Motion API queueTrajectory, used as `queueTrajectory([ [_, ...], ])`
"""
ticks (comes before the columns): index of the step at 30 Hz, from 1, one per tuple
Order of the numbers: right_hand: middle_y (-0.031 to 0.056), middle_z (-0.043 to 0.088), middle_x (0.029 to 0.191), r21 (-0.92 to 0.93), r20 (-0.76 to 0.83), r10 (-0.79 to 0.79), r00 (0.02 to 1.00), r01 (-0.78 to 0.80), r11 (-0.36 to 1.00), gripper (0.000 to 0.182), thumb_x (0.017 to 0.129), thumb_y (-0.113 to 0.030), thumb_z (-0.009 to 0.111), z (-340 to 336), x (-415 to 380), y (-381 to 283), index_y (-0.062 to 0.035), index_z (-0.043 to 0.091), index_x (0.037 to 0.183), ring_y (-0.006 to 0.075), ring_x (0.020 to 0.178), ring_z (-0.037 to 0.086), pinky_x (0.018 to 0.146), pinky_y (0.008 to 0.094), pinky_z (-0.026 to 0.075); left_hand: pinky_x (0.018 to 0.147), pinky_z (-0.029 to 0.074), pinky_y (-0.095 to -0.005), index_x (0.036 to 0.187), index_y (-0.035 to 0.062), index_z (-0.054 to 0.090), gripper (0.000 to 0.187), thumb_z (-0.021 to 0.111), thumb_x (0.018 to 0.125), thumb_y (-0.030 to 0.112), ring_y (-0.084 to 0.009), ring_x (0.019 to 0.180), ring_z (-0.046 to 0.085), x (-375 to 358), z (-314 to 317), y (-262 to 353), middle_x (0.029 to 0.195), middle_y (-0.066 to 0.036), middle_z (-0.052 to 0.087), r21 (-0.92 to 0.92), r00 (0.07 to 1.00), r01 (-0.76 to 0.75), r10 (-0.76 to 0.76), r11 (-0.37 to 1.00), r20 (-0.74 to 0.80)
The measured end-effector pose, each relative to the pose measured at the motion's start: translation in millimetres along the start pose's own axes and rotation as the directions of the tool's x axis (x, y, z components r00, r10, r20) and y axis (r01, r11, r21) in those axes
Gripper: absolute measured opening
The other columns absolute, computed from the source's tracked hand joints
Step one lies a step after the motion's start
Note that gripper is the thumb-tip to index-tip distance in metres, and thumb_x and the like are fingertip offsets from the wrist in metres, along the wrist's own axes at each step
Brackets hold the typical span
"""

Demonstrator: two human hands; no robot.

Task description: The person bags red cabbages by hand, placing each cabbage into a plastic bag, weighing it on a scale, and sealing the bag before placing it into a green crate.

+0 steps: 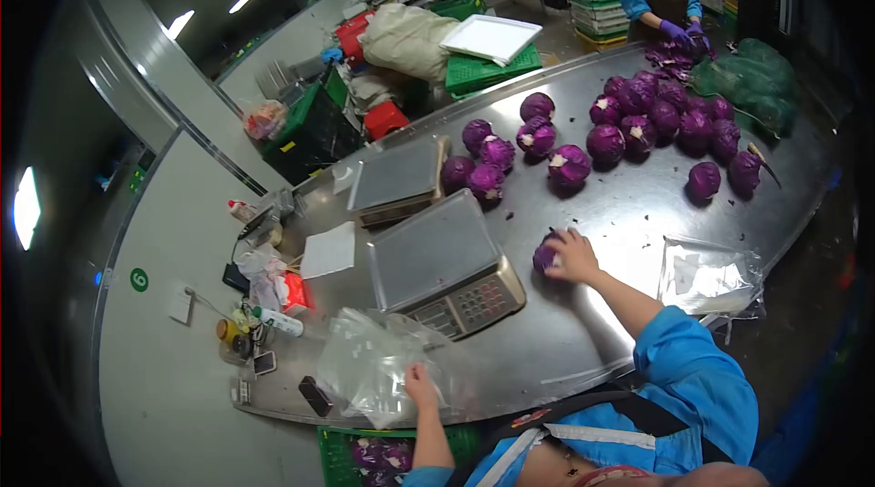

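Observation:
My right hand (574,259) is wrapped round a purple cabbage (543,255) on the steel table. At the table's near edge, the fingers of my left hand (420,387) pinch a clear plastic bag (369,364), which lies crumpled against a digital scale (437,255). Beyond my right hand sits a loose purple cabbage (570,168), and several more are bunched farther back. A small cluster of cabbages (486,181) stands beside the scales. To the right lies a stack of flat clear bags (706,276).
A second scale (396,179) stands behind the first. A white sheet (328,250), bottles and a phone (264,362) line the left edge. Below it, a green crate (337,455) holds bagged cabbage. Across the table, a person in purple gloves (685,34) handles leaves near a green net sack (749,82).

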State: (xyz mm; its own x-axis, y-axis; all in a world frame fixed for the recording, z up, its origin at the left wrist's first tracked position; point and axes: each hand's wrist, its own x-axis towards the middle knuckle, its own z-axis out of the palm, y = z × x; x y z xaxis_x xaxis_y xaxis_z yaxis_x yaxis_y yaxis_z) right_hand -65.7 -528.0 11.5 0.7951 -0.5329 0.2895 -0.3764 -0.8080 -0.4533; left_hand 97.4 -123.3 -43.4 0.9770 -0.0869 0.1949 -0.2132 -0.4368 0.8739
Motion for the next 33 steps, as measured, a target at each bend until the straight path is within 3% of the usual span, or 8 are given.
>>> queueTrajectory([
  [9,0.0125,0.051,0.106,0.102,-0.204,-0.127,0.971,0.150,0.983,0.045,0.062,-0.032,0.068,-16.5,-97.5,-91.8,-0.0133,0.056,0.101,0.0260,0.102,0.047,0.089,0.0447,0.032,0.045,0.030,-0.0182,0.084,-0.0015,0.057,0.016,0.052,0.085,0.013,-0.0028,0.051,0.038,-44.1,-14.9,38.3,0.065,0.002,0.050,-0.348,0.962,0.248,-0.186,0.904,0.201],
  [12,0.0149,0.050,0.111,0.289,0.393,-0.017,0.920,-0.105,0.951,0.056,0.069,-0.050,0.058,13.6,-88.7,-90.9,-0.0110,0.055,0.109,0.0291,0.107,0.045,0.090,0.0436,0.032,0.046,0.032,-0.0187,0.084,-0.0013,0.057,0.014,0.052,0.085,0.012,-0.0031,0.052,0.039,-46.2,-10.3,50.9,0.064,0.003,0.049,-0.363,0.951,0.254,-0.163,0.897,0.263],
  [17,0.0157,0.046,0.118,-0.101,0.436,-0.010,0.900,0.060,0.993,0.056,0.068,-0.045,0.063,17.9,-96.0,-145.8,-0.0094,0.054,0.110,0.0301,0.111,0.043,0.095,0.0403,0.030,0.053,0.043,-0.0278,0.084,0.0044,0.060,0.014,0.060,0.079,0.017,-0.0157,0.056,0.055,-49.1,-6.8,93.6,0.067,-0.006,0.059,-0.024,0.929,-0.156,0.155,0.988,0.336],
  [19,0.0139,0.055,0.106,0.834,0.157,-0.120,0.980,-0.067,0.548,0.051,0.067,-0.030,0.069,19.8,-106.0,-179.3,-0.0085,0.053,0.110,0.0254,0.100,0.053,0.087,0.0360,0.038,0.057,0.045,-0.0317,0.083,0.0071,0.061,0.015,0.062,0.076,0.020,-0.0218,0.062,0.059,-51.6,-6.3,102.7,0.071,-0.009,0.061,0.015,0.879,-0.238,0.209,0.971,0.428],
  [22,0.0116,0.062,0.087,0.640,0.469,-0.007,0.883,-0.335,0.692,0.043,0.065,-0.018,0.070,-15.3,-97.5,-213.2,-0.0058,0.056,0.104,0.0199,0.082,0.059,0.075,0.0321,0.045,0.058,0.046,-0.0327,0.083,0.0070,0.060,0.014,0.062,0.073,0.016,-0.0238,0.062,0.058,-45.2,-8.1,89.5,0.069,-0.009,0.060,-0.086,0.646,-0.618,0.567,0.781,0.512],
  [26,0.0073,0.059,0.068,0.642,0.130,0.154,0.979,-0.202,0.739,0.011,0.067,-0.005,0.060,24.4,-89.1,-164.1,-0.0027,0.058,0.078,0.0147,0.063,0.057,0.062,0.0271,0.045,0.065,0.043,-0.0326,0.089,0.0051,0.055,0.027,0.065,0.064,0.007,-0.0239,0.070,0.056,37.0,-66.5,148.3,0.074,-0.010,0.056,0.310,0.907,-0.398,0.318,0.864,0.277],
  [30,-0.0018,0.044,0.058,0.894,0.242,0.173,0.955,-0.288,0.343,0.015,0.067,-0.001,0.060,-15.6,-68.3,-203.6,-0.0048,0.045,0.067,0.0052,0.052,0.045,0.047,0.0217,0.040,0.075,0.040,-0.0382,0.094,0.0031,0.052,0.038,0.069,0.064,0.019,-0.0295,0.087,0.052,-25.1,-64.6,219.6,0.094,-0.014,0.053,-0.144,0.448,-0.857,0.854,0.494,0.266],
  [33,0.0022,0.048,0.065,0.705,-0.396,-0.211,0.894,0.443,0.554,0.017,0.066,0.000,0.058,-97.9,-41.5,-244.6,-0.0052,0.043,0.062,0.0119,0.064,0.050,0.059,0.0278,0.040,0.067,0.044,-0.0401,0.092,0.0005,0.055,0.043,0.065,0.070,0.036,-0.0345,0.071,0.056,-27.4,-34.7,236.9,0.075,-0.013,0.059,0.110,0.394,-0.706,0.259,0.700,0.882],
])
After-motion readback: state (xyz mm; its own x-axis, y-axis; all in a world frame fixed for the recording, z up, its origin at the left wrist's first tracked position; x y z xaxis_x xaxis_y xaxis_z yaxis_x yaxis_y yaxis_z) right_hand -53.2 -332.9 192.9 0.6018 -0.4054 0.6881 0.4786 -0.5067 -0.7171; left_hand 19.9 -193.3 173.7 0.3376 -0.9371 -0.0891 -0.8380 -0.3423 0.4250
